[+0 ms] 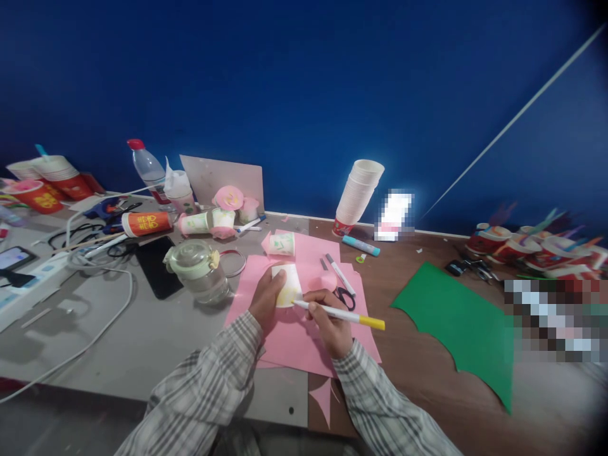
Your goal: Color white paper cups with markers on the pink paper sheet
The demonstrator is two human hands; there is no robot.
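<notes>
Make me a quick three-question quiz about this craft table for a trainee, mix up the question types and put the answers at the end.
1. Multiple choice: what colour is the rear end of the marker in the right hand?
A) Blue
B) Yellow
C) Red

2. True or false: the green sheet lies to the left of the pink paper.

3. Fill in the blank: the left hand holds a small white ____ with yellow colouring on it.

Key:
1. B.
2. False: the green sheet lies to the right of the pink paper.
3. Cup.
</notes>
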